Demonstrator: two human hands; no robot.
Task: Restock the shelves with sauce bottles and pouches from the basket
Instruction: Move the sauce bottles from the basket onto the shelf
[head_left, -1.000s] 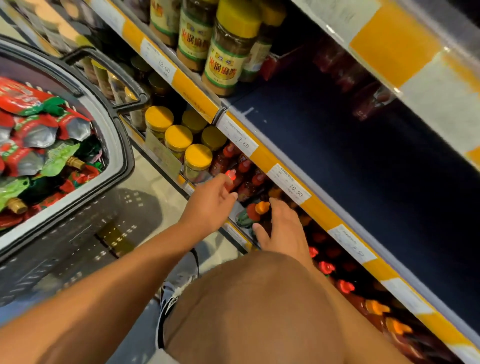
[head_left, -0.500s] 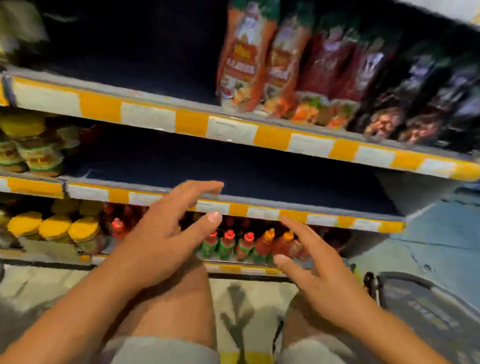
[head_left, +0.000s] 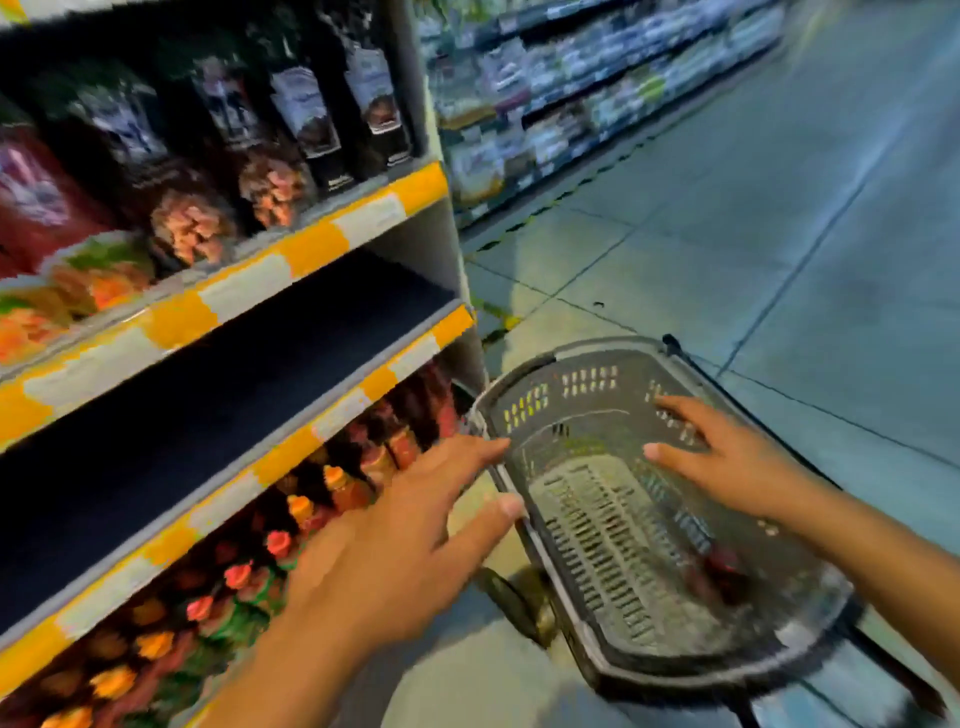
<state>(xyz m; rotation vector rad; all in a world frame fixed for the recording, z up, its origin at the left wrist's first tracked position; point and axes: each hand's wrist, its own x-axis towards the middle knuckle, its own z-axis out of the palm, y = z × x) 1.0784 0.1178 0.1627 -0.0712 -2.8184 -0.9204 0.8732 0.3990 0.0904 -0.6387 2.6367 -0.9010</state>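
A grey perforated shopping basket (head_left: 524, 387) stands on the floor at the right end of the shelving. A blurred dark red item (head_left: 719, 564) lies inside near its right wall. My left hand (head_left: 395, 540) hovers with fingers spread beside the basket's left rim and holds nothing. My right hand (head_left: 727, 457) reaches over the basket, fingers straight, also holding nothing. Sauce bottles (head_left: 332, 478) with red and orange caps fill the bottom shelf to the left. Above them runs a bare dark shelf (head_left: 197, 415).
Bags of packaged goods (head_left: 197, 156) stand on the upper shelf. Yellow-and-white price strips (head_left: 332, 410) edge each shelf. Grey tiled floor (head_left: 779, 260) stretches to the right, with another stocked aisle (head_left: 571, 93) beyond it. The picture is motion-blurred.
My view has swung right, from the bottle shelf and a full basket on the left to this basket at the shelf's end. Both hands left the bottles and moved over the basket.
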